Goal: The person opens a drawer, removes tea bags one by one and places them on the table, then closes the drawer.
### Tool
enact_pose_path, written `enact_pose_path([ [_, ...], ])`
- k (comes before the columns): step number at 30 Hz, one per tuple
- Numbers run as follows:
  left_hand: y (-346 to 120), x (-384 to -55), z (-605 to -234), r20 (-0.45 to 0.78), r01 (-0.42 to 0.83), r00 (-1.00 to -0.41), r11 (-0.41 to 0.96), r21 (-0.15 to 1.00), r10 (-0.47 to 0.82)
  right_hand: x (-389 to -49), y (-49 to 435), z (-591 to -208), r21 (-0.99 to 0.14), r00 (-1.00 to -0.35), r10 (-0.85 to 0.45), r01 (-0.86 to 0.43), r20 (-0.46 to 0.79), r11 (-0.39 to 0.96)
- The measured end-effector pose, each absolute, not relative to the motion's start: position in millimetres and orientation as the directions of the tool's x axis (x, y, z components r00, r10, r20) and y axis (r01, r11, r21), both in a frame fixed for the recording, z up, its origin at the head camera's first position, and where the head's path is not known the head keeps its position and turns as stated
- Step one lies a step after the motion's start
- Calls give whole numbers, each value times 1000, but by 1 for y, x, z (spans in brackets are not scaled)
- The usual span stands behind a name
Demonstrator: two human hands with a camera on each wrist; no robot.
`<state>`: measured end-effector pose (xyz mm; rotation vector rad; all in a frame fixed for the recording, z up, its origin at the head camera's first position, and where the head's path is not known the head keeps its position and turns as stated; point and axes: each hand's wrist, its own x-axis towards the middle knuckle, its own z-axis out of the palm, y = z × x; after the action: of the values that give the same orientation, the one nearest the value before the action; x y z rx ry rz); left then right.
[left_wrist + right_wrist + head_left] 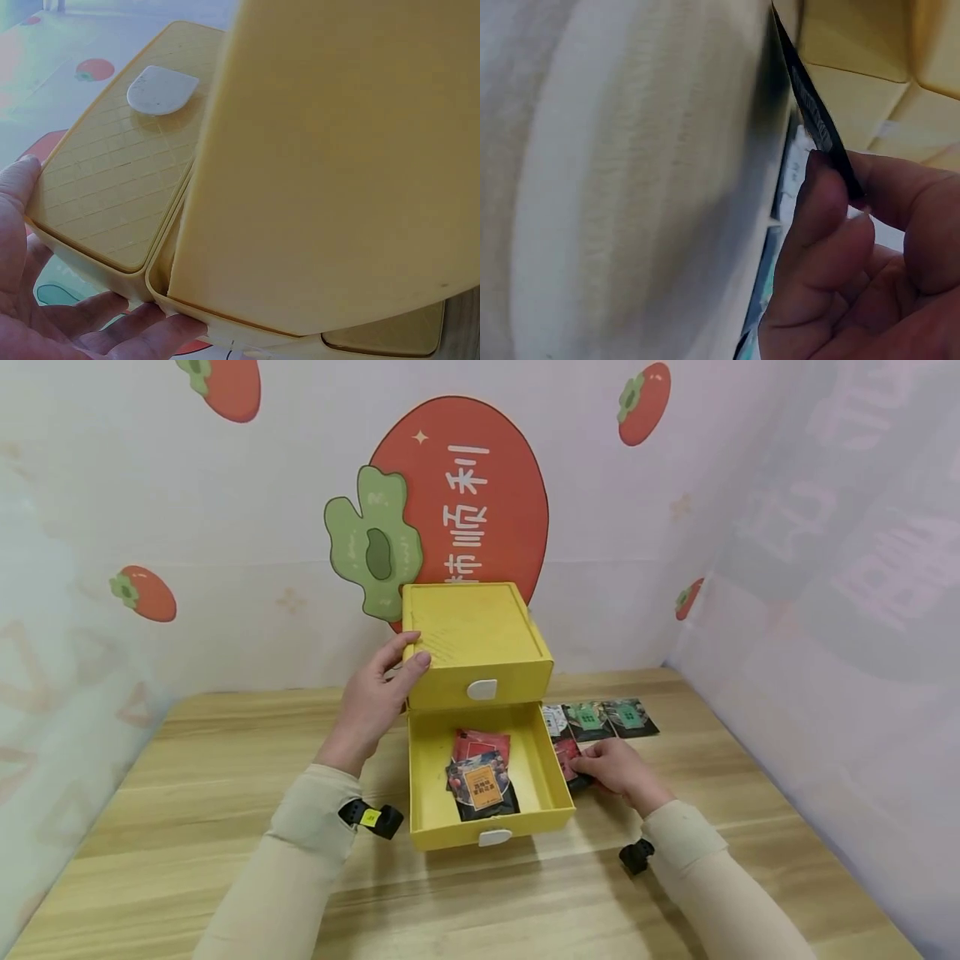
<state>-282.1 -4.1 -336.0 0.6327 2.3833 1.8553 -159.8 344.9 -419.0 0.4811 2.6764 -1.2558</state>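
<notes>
A yellow drawer box point(480, 618) has its upper drawer closed and its lower drawer point(420, 827) pulled out. My left hand point(375, 702) rests at the box's upper left edge; in the left wrist view its fingers point(154, 337) press along the side. Inside the lower drawer, a black sachet with an orange label point(482, 783) partly overlaps a red sachet point(483, 742). Just right of the drawer, my right hand point(618, 768) pinches a red and black sachet point(566, 756) between thumb and fingers. In the right wrist view this sachet point(814, 112) appears edge-on, tilted off the table.
Behind the right hand lie a white-topped sachet point(555, 720) and two green and black sachets point(588, 720) in a row on the wooden table point(247, 760). White tabs point(482, 690) serve as drawer handles. A persimmon-printed backdrop point(292, 527) stands behind the box.
</notes>
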Motion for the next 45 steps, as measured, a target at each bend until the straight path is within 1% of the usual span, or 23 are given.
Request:
enact_pose_path([
  [4,-6,-283,-336,195,273,-917,189,943,349,-165,345,-426,-608,-943,233,332,-239,721],
  [8,-6,-284,-336,192,270,-916,189,944,351,-166,346,-429,-539,-936,259,350,-240,766],
  [23,-4,-282,-338,167,243,-918,176,954,359,-166,346,-432,-468,-915,282,391,-287,792],
  [31,-3,-283,-337,180,256,-918,182,949,353,-165,345,-427,-393,-933,262,343,-245,853],
  [34,-3,-283,-336,181,257,-918,184,949,353,-165,345,-426,-374,-932,261,343,-253,862],
  [45,-4,-283,-336,181,260,-916,184,948,357,-163,345,-425,-364,-932,264,342,-249,867],
])
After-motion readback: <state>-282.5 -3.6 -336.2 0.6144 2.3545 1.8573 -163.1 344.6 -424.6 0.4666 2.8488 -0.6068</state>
